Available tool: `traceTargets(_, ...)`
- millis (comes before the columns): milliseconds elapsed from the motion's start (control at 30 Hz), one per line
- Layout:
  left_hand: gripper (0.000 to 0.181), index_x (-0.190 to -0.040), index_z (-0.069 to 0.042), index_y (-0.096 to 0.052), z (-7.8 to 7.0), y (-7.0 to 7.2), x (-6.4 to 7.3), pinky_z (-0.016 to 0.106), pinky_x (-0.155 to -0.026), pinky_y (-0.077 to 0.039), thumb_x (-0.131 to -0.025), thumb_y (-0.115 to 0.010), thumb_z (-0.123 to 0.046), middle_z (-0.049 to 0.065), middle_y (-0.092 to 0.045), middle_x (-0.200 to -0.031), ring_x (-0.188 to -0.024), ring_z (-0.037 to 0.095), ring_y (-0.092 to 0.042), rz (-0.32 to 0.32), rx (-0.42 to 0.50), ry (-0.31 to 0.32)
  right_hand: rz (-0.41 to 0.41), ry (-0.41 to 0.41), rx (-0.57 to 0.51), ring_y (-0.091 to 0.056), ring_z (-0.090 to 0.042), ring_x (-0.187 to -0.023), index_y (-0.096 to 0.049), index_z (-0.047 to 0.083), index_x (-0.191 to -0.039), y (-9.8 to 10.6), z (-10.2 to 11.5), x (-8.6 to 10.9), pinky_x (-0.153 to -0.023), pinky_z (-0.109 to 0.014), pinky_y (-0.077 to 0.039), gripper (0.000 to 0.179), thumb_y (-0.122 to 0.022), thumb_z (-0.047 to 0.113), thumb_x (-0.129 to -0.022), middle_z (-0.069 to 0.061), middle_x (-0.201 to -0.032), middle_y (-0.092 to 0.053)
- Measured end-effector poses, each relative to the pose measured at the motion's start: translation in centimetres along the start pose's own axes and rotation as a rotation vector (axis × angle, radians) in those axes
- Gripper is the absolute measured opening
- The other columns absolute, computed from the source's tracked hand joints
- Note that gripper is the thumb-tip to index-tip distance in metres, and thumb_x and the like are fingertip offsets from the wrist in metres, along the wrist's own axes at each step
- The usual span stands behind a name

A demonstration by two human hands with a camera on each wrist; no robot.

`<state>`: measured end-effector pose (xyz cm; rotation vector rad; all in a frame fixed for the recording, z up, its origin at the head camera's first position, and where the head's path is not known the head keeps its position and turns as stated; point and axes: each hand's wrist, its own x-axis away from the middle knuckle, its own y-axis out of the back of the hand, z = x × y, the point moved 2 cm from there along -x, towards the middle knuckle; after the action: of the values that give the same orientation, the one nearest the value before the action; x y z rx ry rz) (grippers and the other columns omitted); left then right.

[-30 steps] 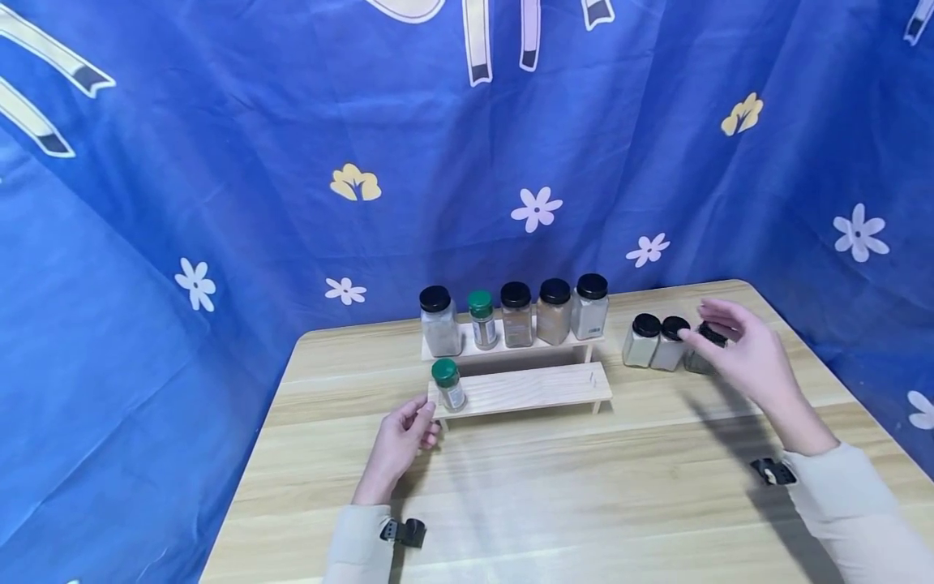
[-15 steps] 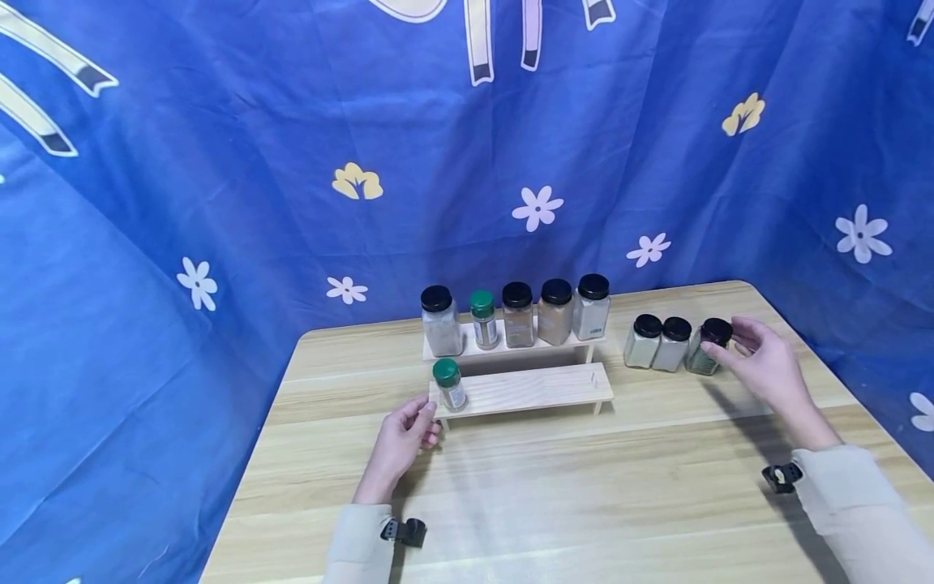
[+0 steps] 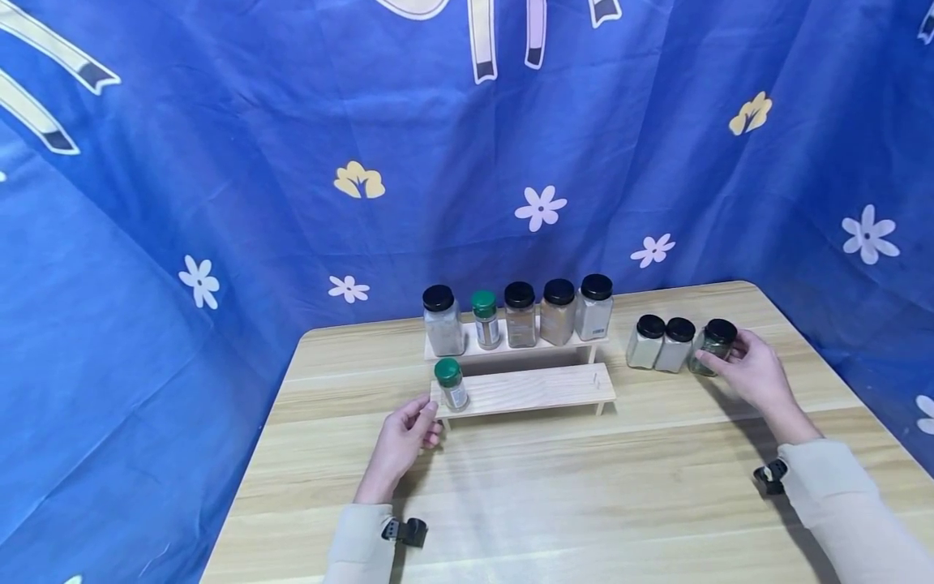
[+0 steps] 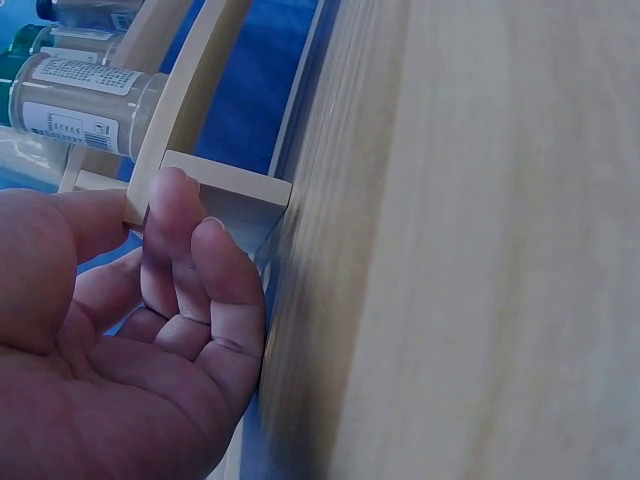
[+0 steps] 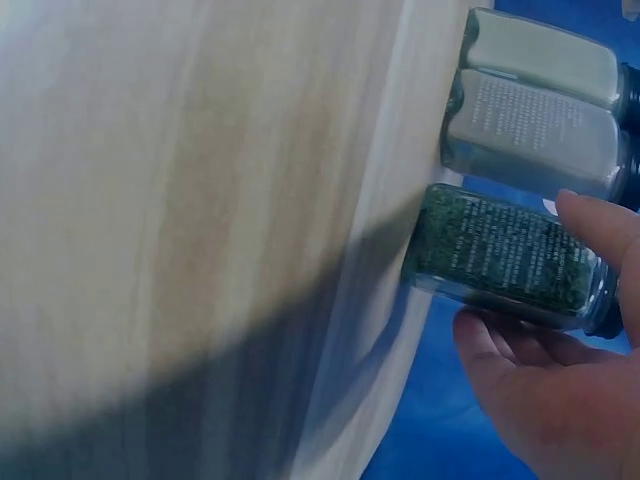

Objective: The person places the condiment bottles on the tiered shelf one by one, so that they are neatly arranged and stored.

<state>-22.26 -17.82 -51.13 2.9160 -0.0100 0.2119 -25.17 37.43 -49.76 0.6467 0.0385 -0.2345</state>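
Note:
My left hand (image 3: 397, 446) pinches the front left corner of a two-step wooden rack (image 3: 533, 389); the left wrist view shows thumb and fingers around the end of the lower board (image 4: 185, 100). A small spice bottle with a green lid (image 3: 450, 383) stands upright by that corner. At the right, my right hand (image 3: 755, 377) grips a black-lidded jar of dried green herbs (image 5: 500, 250), thumb on one side and fingers on the other. Left of that jar, two black-lidded jars stand close together, one with pale contents (image 5: 545, 60) and one with greyish contents (image 5: 535, 130).
Along the upper step stand several spice jars, including a black-lidded jar (image 3: 443, 324) at the left end, a green-lidded bottle (image 3: 485, 320) and a brown-filled jar (image 3: 557, 315). A blue patterned cloth (image 3: 467, 162) hangs behind the wooden table (image 3: 547, 503).
My right hand has come down from above the right-hand jars, moved around to the herb jar's right side and closed on it. My left hand has stayed on the rack corner.

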Motion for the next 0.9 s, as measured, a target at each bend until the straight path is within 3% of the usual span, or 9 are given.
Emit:
traceTargets(133,0.048,-0.146,0.007,-0.055,0.1,-0.1,0.0,0.023,-0.063,-0.061,-0.109,-0.06,-0.024,0.02,-0.073,-0.091,-0.067,0.011,-0.066,0.001,-0.008,0.004,-0.028,0.001,0.028,-0.052,0.017,-0.09,-0.049,-0.017,-0.14,0.0,-0.2,0.1,-0.072,0.005,-0.042,0.07,-0.077,0.031,-0.096,-0.044,-0.131,-0.06)
traceTargets(200,0.049,-0.146,0.006,-0.055,0.2,-0.1,0.0,0.023,-0.063,-0.061,-0.109,-0.06,-0.024,0.021,-0.073,-0.092,-0.067,0.012,-0.066,0.001,-0.011,0.006,-0.046,-0.002,0.067,-0.062,0.003,-0.093,-0.051,-0.015,-0.139,0.1,-0.2,0.2,-0.071,0.004,-0.042,0.07,-0.077,0.034,-0.096,-0.042,-0.13,-0.062)
traceTargets(300,0.048,-0.146,0.006,-0.055,0.1,-0.2,0.0,0.023,-0.063,-0.061,-0.108,-0.06,-0.024,0.021,-0.073,-0.092,-0.067,0.012,-0.066,0.002,-0.013,0.007,-0.067,-0.013,0.121,-0.071,-0.03,-0.102,-0.054,-0.013,-0.137,0.3,-0.1,0.5,-0.069,0.0,-0.041,0.07,-0.077,0.038,-0.095,-0.04,-0.127,-0.065)
traceTargets(433,0.048,-0.147,0.006,-0.055,0.1,-0.2,0.0,0.022,-0.063,-0.061,-0.108,-0.06,-0.023,0.021,-0.073,-0.092,-0.067,0.012,-0.066,0.004,-0.009,0.011,-0.073,-0.026,0.131,-0.068,-0.044,-0.109,-0.054,-0.012,-0.137,0.8,0.3,0.8,-0.068,-0.002,-0.041,0.07,-0.075,0.04,-0.096,-0.04,-0.127,-0.065)
traceTargets(467,0.048,-0.147,0.006,-0.054,0.1,-0.2,0.0,0.022,-0.063,-0.061,-0.108,-0.06,-0.022,0.021,-0.073,-0.091,-0.067,0.012,-0.066,0.006,-0.008,0.011,-0.074,-0.024,0.122,-0.068,-0.043,-0.109,-0.053,-0.013,-0.138,0.9,0.5,0.9,-0.068,-0.001,-0.041,0.07,-0.075,0.04,-0.096,-0.04,-0.128,-0.064)
traceTargets(567,0.049,-0.147,0.007,-0.054,0.1,-0.2,-0.1,0.022,-0.064,-0.061,-0.109,-0.06,-0.022,0.019,-0.073,-0.091,-0.067,0.012,-0.066,0.006,-0.011,0.01,-0.093,-0.005,0.113,-0.07,-0.023,-0.099,-0.053,-0.013,-0.139,1.6,1.5,1.1,-0.069,0.003,-0.04,0.07,-0.075,0.039,-0.096,-0.041,-0.127,-0.064)
traceTargets(700,0.048,-0.147,0.007,-0.054,0.0,-0.1,-0.1,0.022,-0.065,-0.061,-0.109,-0.059,-0.022,0.018,-0.073,-0.09,-0.068,0.012,-0.065,0.005,-0.016,0.008,-0.121,0.023,0.084,-0.05,0.017,-0.089,-0.055,-0.008,-0.138,2.5,2.9,1.5,-0.071,0.006,-0.041,0.068,-0.077,0.039,-0.095,-0.038,-0.126,-0.066)
traceTargets(800,0.048,-0.147,0.007,-0.054,0.0,-0.1,0.0,0.022,-0.065,-0.061,-0.109,-0.059,-0.023,0.018,-0.073,-0.091,-0.069,0.012,-0.066,0.005,-0.02,0.011,-0.14,0.049,0.061,-0.046,0.025,-0.086,-0.059,-0.006,-0.135,2.9,3.9,2.0,-0.072,0.006,-0.042,0.063,-0.079,0.038,-0.094,-0.036,-0.124,-0.068)
traceTargets(900,0.05,-0.148,0.007,-0.053,0.1,0.0,-0.1,0.023,-0.065,-0.061,-0.109,-0.059,-0.024,0.017,-0.073,-0.091,-0.069,0.012,-0.065,0.004,-0.025,0.015,-0.156,0.082,0.065,-0.049,0.026,-0.083,-0.063,-0.004,-0.129,3.1,5.0,2.5,-0.07,0.005,-0.045,0.058,-0.082,0.036,-0.092,-0.035,-0.12,-0.07)
